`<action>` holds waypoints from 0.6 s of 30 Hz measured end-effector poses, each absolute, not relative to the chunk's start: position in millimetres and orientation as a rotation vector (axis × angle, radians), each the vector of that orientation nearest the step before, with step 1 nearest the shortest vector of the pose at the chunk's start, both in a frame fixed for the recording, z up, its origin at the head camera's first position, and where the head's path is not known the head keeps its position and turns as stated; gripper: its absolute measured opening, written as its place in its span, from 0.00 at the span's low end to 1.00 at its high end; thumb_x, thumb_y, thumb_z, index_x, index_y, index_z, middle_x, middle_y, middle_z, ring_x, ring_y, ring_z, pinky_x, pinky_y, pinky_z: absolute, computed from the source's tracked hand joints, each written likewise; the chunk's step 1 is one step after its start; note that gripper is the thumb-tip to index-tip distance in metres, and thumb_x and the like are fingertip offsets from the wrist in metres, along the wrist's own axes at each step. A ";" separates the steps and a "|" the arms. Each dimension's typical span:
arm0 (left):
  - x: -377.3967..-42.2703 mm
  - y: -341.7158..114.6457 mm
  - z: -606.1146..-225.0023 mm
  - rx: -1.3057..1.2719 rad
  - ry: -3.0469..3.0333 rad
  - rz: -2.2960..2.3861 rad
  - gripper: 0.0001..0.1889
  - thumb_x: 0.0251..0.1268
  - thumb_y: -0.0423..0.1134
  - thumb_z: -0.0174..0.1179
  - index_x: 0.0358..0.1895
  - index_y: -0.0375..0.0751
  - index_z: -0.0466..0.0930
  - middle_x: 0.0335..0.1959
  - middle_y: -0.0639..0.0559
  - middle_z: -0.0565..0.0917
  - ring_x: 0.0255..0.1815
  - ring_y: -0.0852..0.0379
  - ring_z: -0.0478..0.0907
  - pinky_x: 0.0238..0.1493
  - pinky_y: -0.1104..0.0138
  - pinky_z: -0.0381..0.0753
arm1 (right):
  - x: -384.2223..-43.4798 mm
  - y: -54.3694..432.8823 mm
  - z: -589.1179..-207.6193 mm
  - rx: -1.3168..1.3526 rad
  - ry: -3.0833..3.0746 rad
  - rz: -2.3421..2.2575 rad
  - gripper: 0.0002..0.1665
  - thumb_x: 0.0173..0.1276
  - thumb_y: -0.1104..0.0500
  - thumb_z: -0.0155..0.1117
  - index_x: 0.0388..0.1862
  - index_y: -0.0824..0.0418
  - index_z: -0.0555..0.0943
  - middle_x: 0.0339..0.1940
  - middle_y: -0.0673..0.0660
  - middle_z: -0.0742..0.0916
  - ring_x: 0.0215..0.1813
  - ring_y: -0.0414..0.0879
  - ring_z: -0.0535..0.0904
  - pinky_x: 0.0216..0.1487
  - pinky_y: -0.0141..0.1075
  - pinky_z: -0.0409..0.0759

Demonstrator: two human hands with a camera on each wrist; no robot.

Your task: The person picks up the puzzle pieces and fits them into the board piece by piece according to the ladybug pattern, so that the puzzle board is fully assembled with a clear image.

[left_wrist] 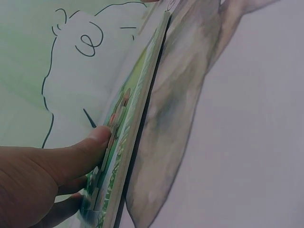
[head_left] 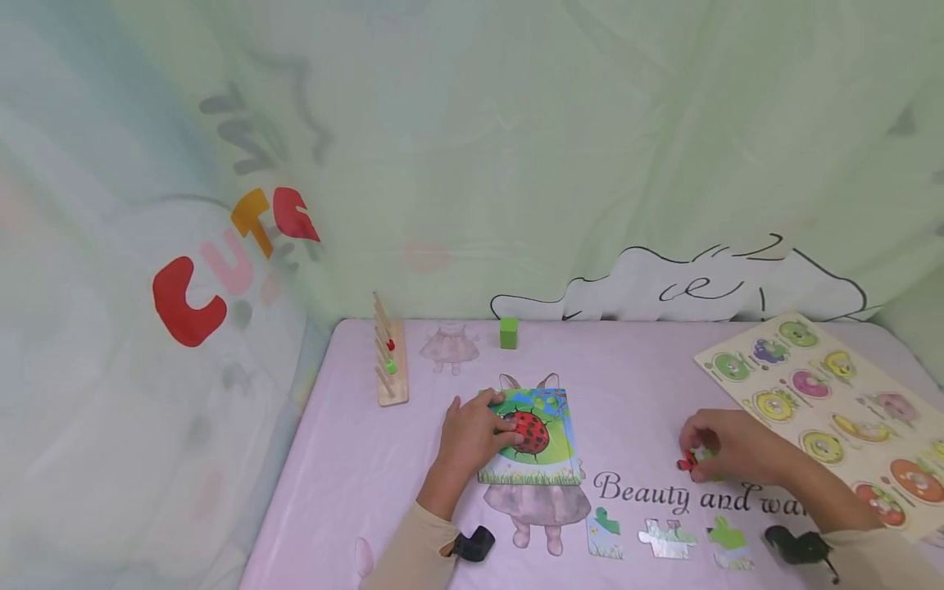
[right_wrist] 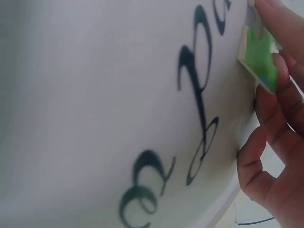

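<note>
A ladybug puzzle (head_left: 549,451) lies in its board on the table, with a green and blue background. My left hand (head_left: 472,434) rests on its left side, thumb and fingertips touching the picture by the ladybug's head. The left wrist view shows my thumb (left_wrist: 97,140) against slightly raised pieces (left_wrist: 122,107); the other fingertips are partly hidden. To the right, my right hand (head_left: 730,447) holds a puzzle piece with red (head_left: 688,461) and green parts between thumb and fingers, just above the table. Its green part (right_wrist: 260,54) shows in the right wrist view; whether it is one piece or two, I cannot tell.
Several loose puzzle pieces lie near the front: one on the left (head_left: 606,534), one in the middle (head_left: 667,539), one on the right (head_left: 728,542). A fruit board (head_left: 804,418) lies at the right. A wooden peg stand (head_left: 394,385) and a green block (head_left: 508,333) stand farther back.
</note>
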State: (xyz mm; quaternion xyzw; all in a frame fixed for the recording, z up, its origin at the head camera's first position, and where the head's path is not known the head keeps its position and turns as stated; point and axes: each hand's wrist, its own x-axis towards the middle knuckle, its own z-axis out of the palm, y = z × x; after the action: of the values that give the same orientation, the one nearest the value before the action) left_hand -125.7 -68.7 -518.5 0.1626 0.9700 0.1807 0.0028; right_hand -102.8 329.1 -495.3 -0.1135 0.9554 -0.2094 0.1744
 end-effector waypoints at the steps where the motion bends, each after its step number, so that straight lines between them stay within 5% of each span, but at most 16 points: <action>1: -125.4 -69.0 -518.1 0.510 3.040 0.573 0.16 0.55 0.59 0.73 0.43 0.57 0.93 0.64 0.58 0.83 0.69 0.56 0.77 0.72 0.37 0.66 | -103.1 327.7 -494.8 -0.326 2.710 -0.598 0.25 0.41 0.45 0.86 0.33 0.45 0.79 0.34 0.42 0.82 0.39 0.40 0.74 0.38 0.30 0.74; 9: -124.8 -69.3 -517.0 0.508 3.041 0.547 0.16 0.55 0.59 0.73 0.44 0.58 0.93 0.65 0.59 0.83 0.70 0.56 0.76 0.73 0.38 0.67 | -108.3 314.5 -494.5 -0.436 2.679 -0.779 0.13 0.58 0.48 0.78 0.34 0.42 0.79 0.30 0.38 0.84 0.35 0.34 0.76 0.36 0.28 0.72; 18: -124.4 -69.7 -515.9 0.503 3.043 0.566 0.16 0.55 0.58 0.73 0.43 0.57 0.93 0.64 0.58 0.83 0.66 0.55 0.79 0.72 0.38 0.67 | -115.4 290.8 -495.0 -0.346 2.453 -1.133 0.13 0.67 0.54 0.72 0.47 0.56 0.83 0.42 0.56 0.87 0.31 0.43 0.85 0.29 0.36 0.86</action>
State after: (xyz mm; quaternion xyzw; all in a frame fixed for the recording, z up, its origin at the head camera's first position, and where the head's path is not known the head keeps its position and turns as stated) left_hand -124.4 -69.7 -515.9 0.1605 0.9704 0.1807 0.0030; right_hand -115.4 290.8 -495.0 -0.1242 0.8810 -0.4069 0.2070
